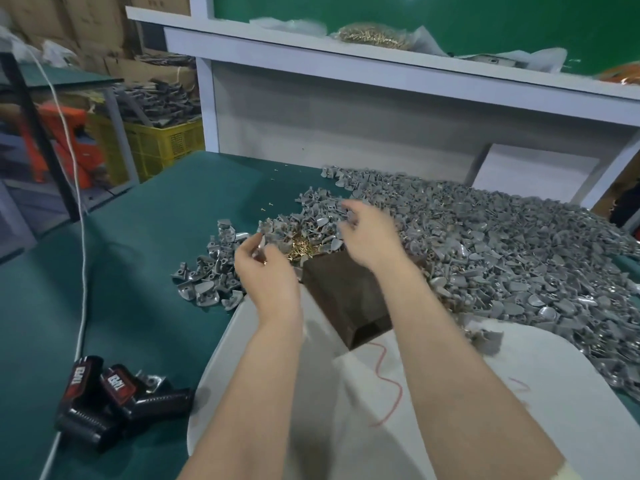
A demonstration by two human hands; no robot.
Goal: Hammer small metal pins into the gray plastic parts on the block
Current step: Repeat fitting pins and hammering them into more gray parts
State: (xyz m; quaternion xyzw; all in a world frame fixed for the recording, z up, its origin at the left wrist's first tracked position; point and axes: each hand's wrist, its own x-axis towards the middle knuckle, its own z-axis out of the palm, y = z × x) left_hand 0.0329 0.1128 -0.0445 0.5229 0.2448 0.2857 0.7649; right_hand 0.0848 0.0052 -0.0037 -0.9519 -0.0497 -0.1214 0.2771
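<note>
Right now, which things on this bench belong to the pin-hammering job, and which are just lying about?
Job: gray parts pile, brass pins, dark block, left hand pinching a gray part, right hand.
Lying about: black-and-red tools, white cord, yellow crate, bagged pins.

White shelving (346,116) behind green-topped table (156,237)

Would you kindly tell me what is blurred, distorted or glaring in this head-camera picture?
Head view: the right hand is smeared by motion blur, its grip unreadable; the left hand is sharper, pinching a gray plastic part; the white shelf slants under wide-angle distortion; lighting is soft, with faint arm shadows on the white board and small glints across the heap of gray plastic parts.
</note>
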